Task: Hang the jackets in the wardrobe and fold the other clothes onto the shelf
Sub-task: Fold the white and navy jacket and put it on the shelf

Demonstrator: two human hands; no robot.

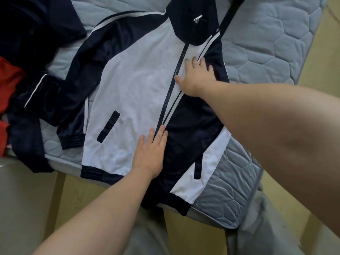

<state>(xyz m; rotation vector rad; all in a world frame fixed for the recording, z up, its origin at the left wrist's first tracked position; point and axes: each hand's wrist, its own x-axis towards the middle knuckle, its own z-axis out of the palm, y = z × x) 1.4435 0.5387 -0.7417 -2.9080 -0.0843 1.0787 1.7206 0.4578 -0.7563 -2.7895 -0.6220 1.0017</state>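
A white and navy zip jacket lies spread front-up on a grey quilted mattress, its collar at the far end and its hem at the near edge. My left hand lies flat on the lower front beside the zip, fingers straight. My right hand presses flat on the upper front just right of the zip, fingers spread. The right sleeve is folded across under my right arm; the left sleeve stretches out to the left.
A heap of dark navy clothes and a red garment lie at the left of the mattress. A dark strap crosses the top. The near mattress corner overhangs a tan floor.
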